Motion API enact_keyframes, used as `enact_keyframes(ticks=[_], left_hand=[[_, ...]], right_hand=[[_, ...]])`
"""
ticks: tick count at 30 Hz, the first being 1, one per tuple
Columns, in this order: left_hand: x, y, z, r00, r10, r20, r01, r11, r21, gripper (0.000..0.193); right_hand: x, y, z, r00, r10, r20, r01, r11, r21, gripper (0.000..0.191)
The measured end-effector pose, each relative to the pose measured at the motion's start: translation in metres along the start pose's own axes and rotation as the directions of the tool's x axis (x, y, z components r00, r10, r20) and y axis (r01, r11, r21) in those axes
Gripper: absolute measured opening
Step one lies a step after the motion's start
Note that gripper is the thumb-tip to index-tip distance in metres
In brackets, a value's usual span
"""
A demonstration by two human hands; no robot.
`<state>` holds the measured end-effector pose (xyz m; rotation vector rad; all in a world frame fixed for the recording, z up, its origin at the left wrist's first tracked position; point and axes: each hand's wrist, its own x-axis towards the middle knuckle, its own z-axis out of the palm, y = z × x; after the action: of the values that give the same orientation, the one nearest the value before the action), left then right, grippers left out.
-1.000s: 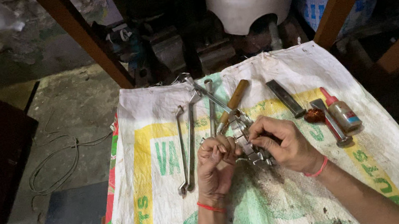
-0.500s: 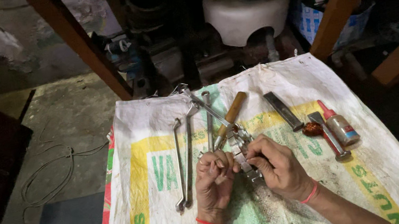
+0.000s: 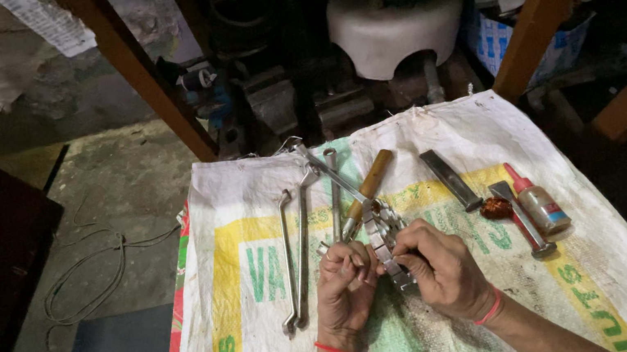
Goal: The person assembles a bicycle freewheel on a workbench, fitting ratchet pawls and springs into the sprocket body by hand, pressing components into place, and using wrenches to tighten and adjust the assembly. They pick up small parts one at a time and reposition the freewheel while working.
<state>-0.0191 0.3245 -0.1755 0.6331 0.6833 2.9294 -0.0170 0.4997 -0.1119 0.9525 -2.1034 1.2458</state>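
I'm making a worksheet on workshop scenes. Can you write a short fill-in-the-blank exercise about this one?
1. Both hands, the left hand and the right hand, hold a metal ____ band.
2. The tools lie on a woven ____ spread flat.
3. The tool just beyond the hands has a ____ handle.
4. The small glue bottle has a ____ nozzle.

Missing words: watch; sack; wooden; red

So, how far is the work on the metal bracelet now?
Done: the tools are laid out on the woven sack. In hand: left hand and right hand both grip the metal link band. Left: spanners, wooden-handled tool and small bottle lie untouched. Progress on the links cannot be told.
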Motion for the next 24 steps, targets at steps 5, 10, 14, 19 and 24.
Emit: enact_keyframes(ticks=[5, 10, 14, 19, 24], left_hand=[[0.0, -0.001, -0.004, 1.0, -0.009, -0.003, 0.009, 1.0, 0.013, 0.02], [0.0, -0.001, -0.005, 1.0, -0.023, -0.013, 0.023, 1.0, 0.006, 0.021], [0.001, 0.0, -0.002, 1.0, -0.008, -0.012, 0.008, 1.0, 0.016, 0.02], [0.003, 0.006, 0.003, 0.999, 0.016, 0.028, -0.016, 1.0, 0.015, 0.019], [0.006, 0.011, 0.009, 0.997, 0.056, 0.052, -0.055, 0.998, -0.004, 0.019]], right_hand=[[0.003, -0.006, -0.005, 0.999, -0.05, 0.0, 0.05, 0.998, -0.026, 0.015], [0.006, -0.01, -0.006, 0.998, -0.055, 0.006, 0.055, 0.998, -0.021, 0.012], [0.006, -0.009, -0.006, 1.0, -0.006, 0.019, 0.006, 1.0, -0.001, 0.011], [0.004, -0.005, -0.011, 0.999, -0.002, 0.045, -0.001, 0.999, 0.053, 0.011], [0.005, 0.0, -0.01, 0.995, -0.099, 0.033, 0.096, 0.992, 0.086, 0.007]])
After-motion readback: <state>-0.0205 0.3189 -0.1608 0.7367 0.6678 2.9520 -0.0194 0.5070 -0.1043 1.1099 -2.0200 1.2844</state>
